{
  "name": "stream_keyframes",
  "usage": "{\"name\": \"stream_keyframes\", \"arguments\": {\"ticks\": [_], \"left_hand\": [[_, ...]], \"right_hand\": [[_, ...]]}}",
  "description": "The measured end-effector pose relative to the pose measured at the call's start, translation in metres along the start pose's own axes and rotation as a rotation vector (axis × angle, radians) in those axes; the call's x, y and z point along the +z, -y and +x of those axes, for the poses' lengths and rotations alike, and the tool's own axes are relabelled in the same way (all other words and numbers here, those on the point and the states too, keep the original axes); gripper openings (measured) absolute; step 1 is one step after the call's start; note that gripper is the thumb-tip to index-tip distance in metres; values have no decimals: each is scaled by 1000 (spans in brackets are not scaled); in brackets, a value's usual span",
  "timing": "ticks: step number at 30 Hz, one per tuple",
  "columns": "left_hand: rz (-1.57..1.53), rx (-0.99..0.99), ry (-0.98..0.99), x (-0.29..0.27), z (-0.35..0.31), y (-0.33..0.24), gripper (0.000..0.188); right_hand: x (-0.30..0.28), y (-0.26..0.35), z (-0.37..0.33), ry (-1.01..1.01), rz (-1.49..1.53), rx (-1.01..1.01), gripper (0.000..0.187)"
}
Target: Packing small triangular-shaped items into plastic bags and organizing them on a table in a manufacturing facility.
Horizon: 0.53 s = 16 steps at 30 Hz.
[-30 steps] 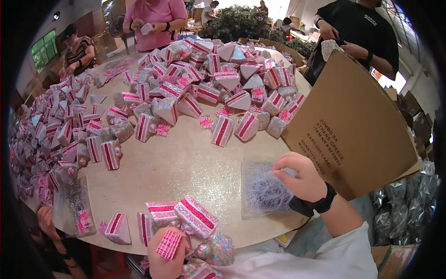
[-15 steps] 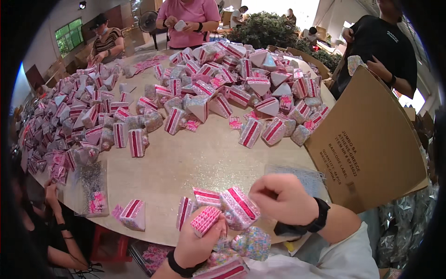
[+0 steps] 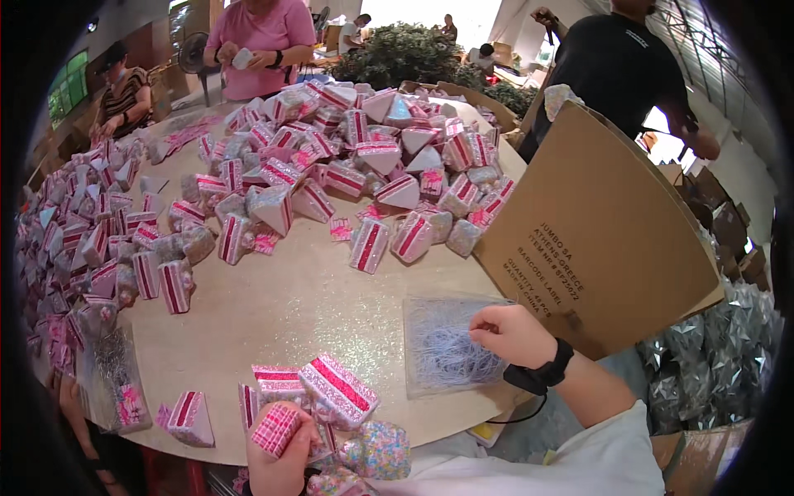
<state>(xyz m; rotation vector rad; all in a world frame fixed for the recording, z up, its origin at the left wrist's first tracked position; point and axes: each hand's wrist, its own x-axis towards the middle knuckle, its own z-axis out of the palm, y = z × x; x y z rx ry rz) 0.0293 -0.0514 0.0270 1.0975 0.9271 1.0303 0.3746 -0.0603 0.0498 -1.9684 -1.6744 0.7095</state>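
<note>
My left hand (image 3: pixel 285 469), at the near edge of the table, is wrapped round a stack of pink-and-white printed tags (image 3: pixel 275 430). Beside it lie glittery cake-slice ornaments; the closest is white with a bright pink band (image 3: pixel 339 388). A cake-slice piece coated in multicoloured sprinkles (image 3: pixel 387 450) sits at the table edge by my left wrist. My right hand (image 3: pixel 517 337) hovers at the right side of a shallow clear tray (image 3: pixel 407 355) full of thin pale plastic strands (image 3: pixel 451 343). Its fingers are pinched together; whatever is between them is too small to make out.
A large heap of cake-slice ornaments (image 3: pixel 331 178) covers the far and left table. An open cardboard box (image 3: pixel 595 240) rises at right, silver-wrapped goods (image 3: pixel 703 364) below it. One slice (image 3: pixel 190 420) and another tray (image 3: pixel 112 376) lie at left. Several people are around the table.
My right hand has moved right, from beside the cake slices to the strand tray. The view has shifted rightward. My left hand keeps the tags. The person in black has turned away.
</note>
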Motion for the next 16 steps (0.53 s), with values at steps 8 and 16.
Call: {"name": "stream_keyframes", "arguments": {"ticks": [8,16], "left_hand": [[15,-37,-12,2,-5,-3,9],[60,-39,9,1,-7,-2,8]], "right_hand": [[9,-8,10,-46,-262,-189,14],[7,-10,11,-47,-218,-187,15]]}}
